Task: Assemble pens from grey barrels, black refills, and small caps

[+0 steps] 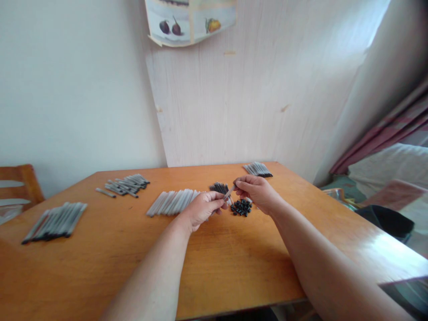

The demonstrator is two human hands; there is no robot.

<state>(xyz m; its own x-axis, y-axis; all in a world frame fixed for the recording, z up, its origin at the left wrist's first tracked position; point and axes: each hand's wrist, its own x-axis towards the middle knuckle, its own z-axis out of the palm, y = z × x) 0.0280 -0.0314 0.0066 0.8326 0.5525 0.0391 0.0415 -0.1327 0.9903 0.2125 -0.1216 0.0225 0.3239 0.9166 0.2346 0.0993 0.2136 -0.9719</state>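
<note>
Above the middle of the table my left hand (pixel 204 208) pinches a whitish translucent pen barrel (pixel 229 192), which tilts up to the right. My right hand (pixel 254 190) is closed at the upper end of that barrel, where a dark part shows between the fingertips. Just below the hands lies a heap of small black caps (pixel 241 207). Behind them is a bunch of thin dark refills (pixel 219 187), partly covered by my left hand. Left of that hand, a row of pale empty barrels (pixel 174 202) lies side by side.
On the wooden table (pixel 234 267) lie groups of black-tipped pens: one at the front left (pixel 56 221), a looser one (pixel 127 185) behind it, and one at the back right (pixel 258 169). A wall stands behind. A dark bin (pixel 386 220) is at the right, a wooden chair (pixel 30 183) at the left.
</note>
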